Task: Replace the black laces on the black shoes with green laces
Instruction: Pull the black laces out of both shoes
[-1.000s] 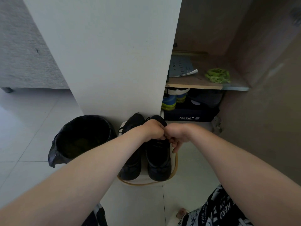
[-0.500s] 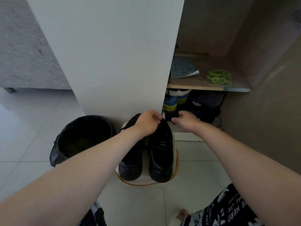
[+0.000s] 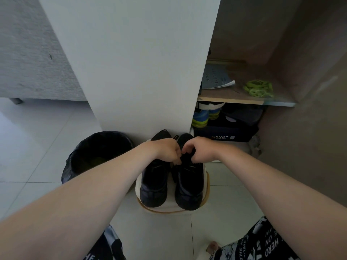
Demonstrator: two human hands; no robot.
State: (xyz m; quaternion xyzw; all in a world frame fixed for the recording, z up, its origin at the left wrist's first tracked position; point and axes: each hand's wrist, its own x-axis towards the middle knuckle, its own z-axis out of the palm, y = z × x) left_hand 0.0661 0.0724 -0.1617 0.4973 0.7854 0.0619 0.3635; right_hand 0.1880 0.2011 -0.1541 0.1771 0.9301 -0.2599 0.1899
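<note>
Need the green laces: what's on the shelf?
Green laces lie on the shelf, right of a printed sheet. The white panel hides the shelf's left part.

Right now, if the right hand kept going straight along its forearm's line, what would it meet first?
Most likely the left hand, nearly touching the right hand above the right-side black shoe; depth is unclear, so it could brush the shoe's collar instead.
</note>
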